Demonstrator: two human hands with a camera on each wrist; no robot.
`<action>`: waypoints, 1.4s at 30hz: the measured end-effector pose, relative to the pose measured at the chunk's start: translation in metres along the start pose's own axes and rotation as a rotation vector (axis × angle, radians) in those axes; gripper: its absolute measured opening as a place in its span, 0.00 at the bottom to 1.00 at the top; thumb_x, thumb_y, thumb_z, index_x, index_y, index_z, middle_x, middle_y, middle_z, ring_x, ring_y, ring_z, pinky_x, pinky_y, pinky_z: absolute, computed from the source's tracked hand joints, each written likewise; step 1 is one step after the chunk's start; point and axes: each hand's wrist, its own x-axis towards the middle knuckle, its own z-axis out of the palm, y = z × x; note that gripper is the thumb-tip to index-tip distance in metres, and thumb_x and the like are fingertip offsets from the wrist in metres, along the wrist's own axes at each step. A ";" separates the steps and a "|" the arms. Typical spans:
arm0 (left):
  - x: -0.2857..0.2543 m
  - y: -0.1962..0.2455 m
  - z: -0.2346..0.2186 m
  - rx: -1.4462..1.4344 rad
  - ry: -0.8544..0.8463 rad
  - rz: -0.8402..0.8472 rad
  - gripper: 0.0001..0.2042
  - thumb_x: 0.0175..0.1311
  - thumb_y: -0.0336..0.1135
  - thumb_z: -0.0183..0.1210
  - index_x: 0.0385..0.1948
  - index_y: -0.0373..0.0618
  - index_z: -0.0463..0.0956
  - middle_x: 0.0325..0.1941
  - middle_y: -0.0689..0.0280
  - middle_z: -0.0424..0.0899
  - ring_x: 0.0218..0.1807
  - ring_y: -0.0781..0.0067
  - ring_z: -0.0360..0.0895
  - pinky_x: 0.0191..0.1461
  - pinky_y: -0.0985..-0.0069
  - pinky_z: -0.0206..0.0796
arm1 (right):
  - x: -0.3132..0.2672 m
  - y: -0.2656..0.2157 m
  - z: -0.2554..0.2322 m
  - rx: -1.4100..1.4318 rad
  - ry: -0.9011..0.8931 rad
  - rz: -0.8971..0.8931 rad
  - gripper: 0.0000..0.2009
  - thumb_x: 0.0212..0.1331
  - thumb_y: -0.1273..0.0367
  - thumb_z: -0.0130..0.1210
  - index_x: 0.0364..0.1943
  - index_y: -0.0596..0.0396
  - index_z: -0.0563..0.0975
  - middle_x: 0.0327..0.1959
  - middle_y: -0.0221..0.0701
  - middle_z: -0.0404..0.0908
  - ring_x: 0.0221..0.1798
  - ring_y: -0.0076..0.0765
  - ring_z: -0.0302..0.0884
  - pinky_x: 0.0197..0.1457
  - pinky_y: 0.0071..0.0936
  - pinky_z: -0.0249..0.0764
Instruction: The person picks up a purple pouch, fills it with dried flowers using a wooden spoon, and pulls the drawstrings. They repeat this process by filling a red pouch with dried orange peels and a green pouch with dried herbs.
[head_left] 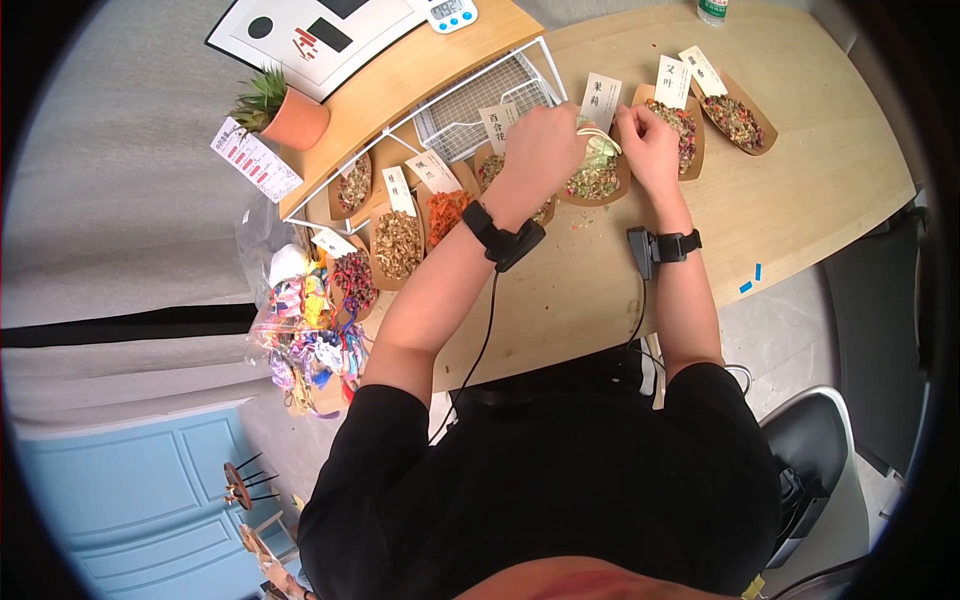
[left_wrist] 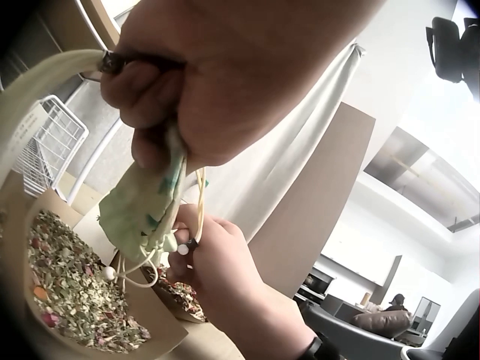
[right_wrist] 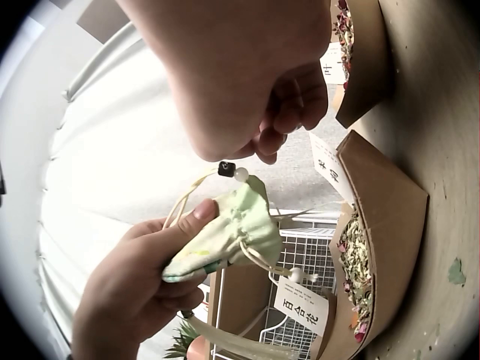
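My left hand [head_left: 545,150] grips a small pale green drawstring pouch [right_wrist: 229,232], its thumb lying along the cloth in the right wrist view. A pale tassel-like strand [left_wrist: 46,75] with a dark bead trails from the same hand. My right hand [head_left: 650,150] is close beside the pouch, fingers curled, pinching a cream drawstring near its dark and white beads [right_wrist: 232,171]. A second white bead [left_wrist: 109,273] dangles on a loop of cord. Below both hands is a paper tray of dried herbs [left_wrist: 82,300], partly covered by the pouch in the head view.
Several more boat-shaped trays line the table, including orange petals [head_left: 447,213] and mixed flowers [head_left: 735,122], with label cards. Behind stand a white wire basket [head_left: 470,110] and a wooden shelf [head_left: 385,100] with a potted plant [head_left: 295,115]. Colourful pouches [head_left: 315,330] lie bagged at left.
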 end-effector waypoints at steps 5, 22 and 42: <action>-0.001 -0.002 0.002 -0.021 -0.031 0.017 0.11 0.57 0.32 0.63 0.39 0.37 0.80 0.31 0.49 0.84 0.37 0.48 0.83 0.41 0.58 0.75 | 0.000 0.002 0.001 -0.006 -0.002 -0.008 0.16 0.64 0.63 0.57 0.23 0.61 0.77 0.12 0.32 0.70 0.15 0.28 0.64 0.24 0.29 0.65; 0.001 -0.006 0.008 -0.038 0.002 0.018 0.10 0.57 0.35 0.61 0.34 0.37 0.83 0.30 0.48 0.84 0.36 0.48 0.83 0.41 0.58 0.76 | 0.000 0.000 0.001 0.002 -0.006 0.009 0.15 0.64 0.63 0.57 0.25 0.61 0.79 0.12 0.31 0.70 0.15 0.24 0.65 0.24 0.28 0.65; 0.003 -0.010 0.019 -0.059 0.060 0.074 0.08 0.56 0.29 0.58 0.32 0.33 0.82 0.29 0.47 0.83 0.35 0.45 0.82 0.40 0.57 0.75 | 0.000 0.000 0.001 0.009 -0.002 0.010 0.15 0.64 0.63 0.57 0.25 0.61 0.79 0.11 0.31 0.69 0.15 0.24 0.62 0.23 0.28 0.64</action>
